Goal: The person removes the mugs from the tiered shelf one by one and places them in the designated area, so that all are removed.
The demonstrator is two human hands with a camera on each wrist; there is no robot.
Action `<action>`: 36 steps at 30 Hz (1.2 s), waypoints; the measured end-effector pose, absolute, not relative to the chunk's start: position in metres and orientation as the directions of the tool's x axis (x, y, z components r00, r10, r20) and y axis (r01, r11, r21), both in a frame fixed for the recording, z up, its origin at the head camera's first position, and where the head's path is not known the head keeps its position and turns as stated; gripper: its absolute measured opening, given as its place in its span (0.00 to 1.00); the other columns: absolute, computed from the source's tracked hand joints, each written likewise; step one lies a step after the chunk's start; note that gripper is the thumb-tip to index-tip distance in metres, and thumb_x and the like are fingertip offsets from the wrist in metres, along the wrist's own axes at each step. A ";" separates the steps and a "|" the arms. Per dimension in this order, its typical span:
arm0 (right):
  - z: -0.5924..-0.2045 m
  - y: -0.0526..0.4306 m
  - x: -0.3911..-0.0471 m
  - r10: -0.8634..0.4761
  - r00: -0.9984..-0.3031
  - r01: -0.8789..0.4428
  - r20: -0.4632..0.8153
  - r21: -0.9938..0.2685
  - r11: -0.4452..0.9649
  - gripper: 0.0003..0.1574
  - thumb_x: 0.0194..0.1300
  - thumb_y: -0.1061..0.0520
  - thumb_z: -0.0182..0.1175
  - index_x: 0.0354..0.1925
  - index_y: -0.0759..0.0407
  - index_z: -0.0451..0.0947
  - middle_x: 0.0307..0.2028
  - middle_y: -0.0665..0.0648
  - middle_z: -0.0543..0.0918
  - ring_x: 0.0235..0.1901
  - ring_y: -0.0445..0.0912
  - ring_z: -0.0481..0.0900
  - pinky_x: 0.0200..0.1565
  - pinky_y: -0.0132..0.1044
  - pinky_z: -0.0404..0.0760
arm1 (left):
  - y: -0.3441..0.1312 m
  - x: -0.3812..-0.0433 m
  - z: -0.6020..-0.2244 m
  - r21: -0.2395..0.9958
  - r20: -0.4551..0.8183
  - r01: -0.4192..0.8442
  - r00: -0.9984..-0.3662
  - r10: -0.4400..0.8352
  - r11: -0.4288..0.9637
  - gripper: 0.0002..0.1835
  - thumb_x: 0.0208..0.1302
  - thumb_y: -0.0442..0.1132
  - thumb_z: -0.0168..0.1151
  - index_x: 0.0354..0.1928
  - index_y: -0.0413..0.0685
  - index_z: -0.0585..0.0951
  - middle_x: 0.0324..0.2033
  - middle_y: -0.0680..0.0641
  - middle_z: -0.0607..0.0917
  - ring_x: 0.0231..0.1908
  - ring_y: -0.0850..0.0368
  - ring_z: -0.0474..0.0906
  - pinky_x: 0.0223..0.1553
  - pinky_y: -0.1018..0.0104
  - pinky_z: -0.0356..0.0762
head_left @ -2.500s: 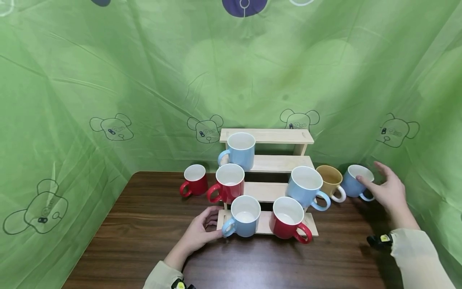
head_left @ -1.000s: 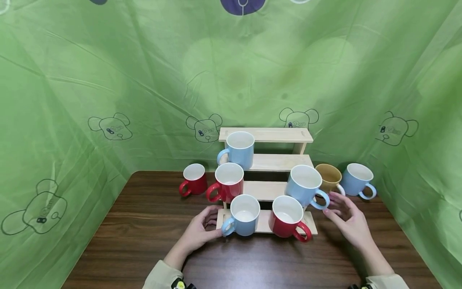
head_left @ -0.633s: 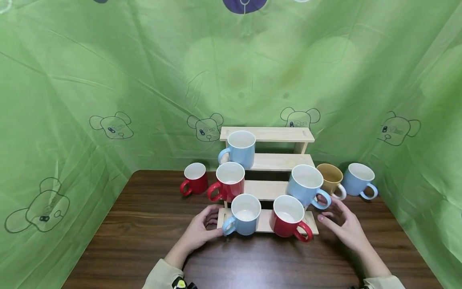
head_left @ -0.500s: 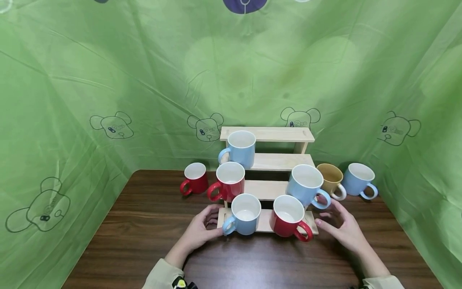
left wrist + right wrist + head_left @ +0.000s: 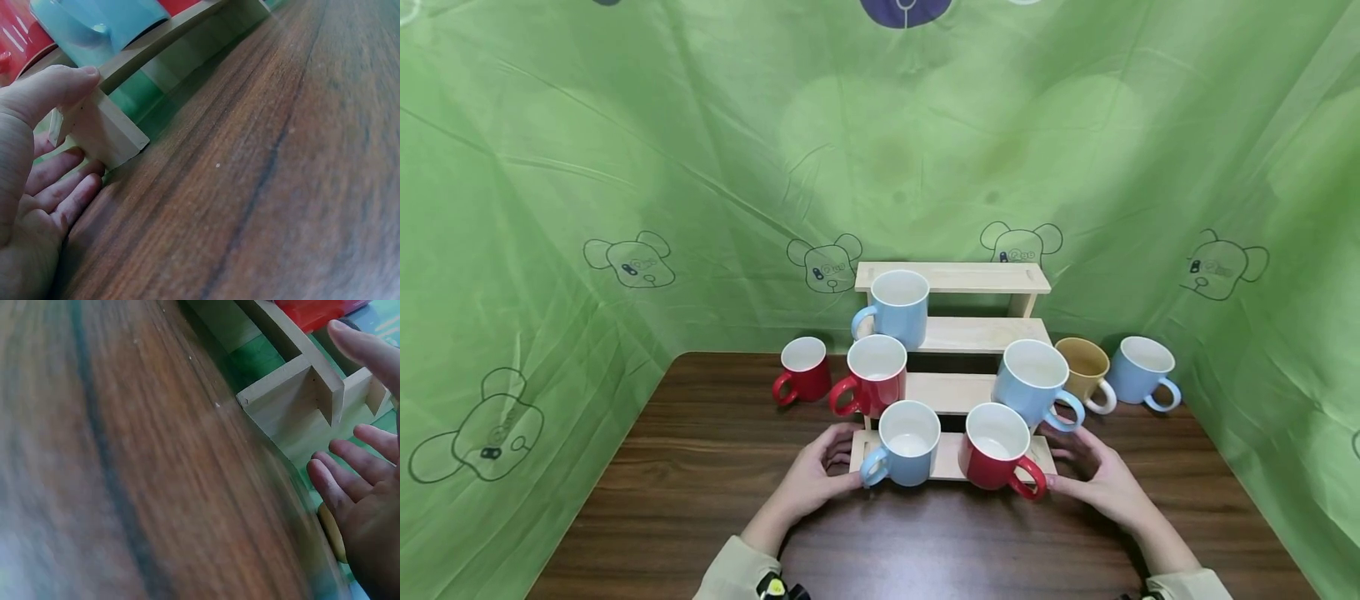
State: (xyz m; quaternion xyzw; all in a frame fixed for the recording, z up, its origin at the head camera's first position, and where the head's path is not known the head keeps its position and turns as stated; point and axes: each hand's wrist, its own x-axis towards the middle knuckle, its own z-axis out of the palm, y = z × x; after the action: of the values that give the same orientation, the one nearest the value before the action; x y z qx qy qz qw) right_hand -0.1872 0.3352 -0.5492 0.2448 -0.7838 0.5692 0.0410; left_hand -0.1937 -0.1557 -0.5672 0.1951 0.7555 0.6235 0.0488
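mugs (image 5: 908,457), eight; wooden rack (image 5: 955,277), one; hands (image 5: 812,473), two

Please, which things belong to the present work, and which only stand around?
Likely part of the work:
wooden rack, between left hand and right hand
five mugs standing on it

Likely just standing around:
loose red mug at left
tan mug and loose blue mug at right

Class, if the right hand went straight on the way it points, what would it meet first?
Most likely the wooden rack, at its right end: in the right wrist view, the right hand aims toward that end, though the remaining gap is unclear.
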 end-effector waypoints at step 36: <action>-0.558 0.331 -0.185 -0.348 -0.913 -0.266 0.212 -0.957 0.115 0.43 0.65 0.76 0.71 0.73 0.80 0.64 0.65 0.41 0.83 0.63 0.33 0.82 0.59 0.27 0.82 | -0.156 -0.193 -0.565 0.956 0.162 0.235 -0.921 0.353 0.174 0.38 0.63 0.38 0.82 0.73 0.44 0.75 0.62 0.41 0.85 0.59 0.46 0.84 0.60 0.61 0.85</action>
State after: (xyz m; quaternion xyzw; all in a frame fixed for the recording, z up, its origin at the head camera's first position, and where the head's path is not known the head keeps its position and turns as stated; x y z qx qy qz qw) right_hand -0.1850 0.3309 -0.5583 0.2058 -0.7459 0.6326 -0.0323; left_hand -0.1930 -0.1563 -0.5651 0.1923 0.7646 0.6132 0.0480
